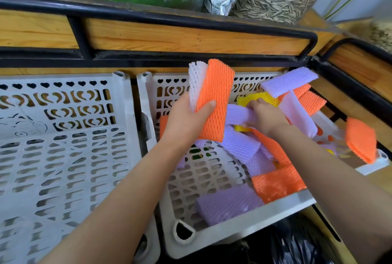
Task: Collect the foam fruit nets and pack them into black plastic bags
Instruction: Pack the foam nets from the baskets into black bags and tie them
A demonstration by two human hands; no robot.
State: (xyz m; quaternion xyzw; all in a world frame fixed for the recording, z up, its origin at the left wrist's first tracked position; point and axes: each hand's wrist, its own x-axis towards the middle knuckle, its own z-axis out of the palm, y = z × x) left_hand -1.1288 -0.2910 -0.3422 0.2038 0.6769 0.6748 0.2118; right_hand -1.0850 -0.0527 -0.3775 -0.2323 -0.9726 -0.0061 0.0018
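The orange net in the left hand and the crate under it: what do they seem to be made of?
Orange net: likely soft foam, matte, with a diamond mesh texture; it curves where the left hand grips it. Crate: probably rigid moulded plastic, off-white, slightly dull, with cut slots and heart-shaped holes.

Light is bright and even, falling from above. Shadows stay soft, deepest under the black shelf rail (148, 16) across the upper frame. There is no harsh glare, only a dull sheen on the black plastic bag (297, 246) at lower right, itself smeared by blur. The wide lens bows straight edges toward the corners. The nearest orange net (277, 185), lower centre-right, is motion-blurred, while the frame's middle stays sharp.
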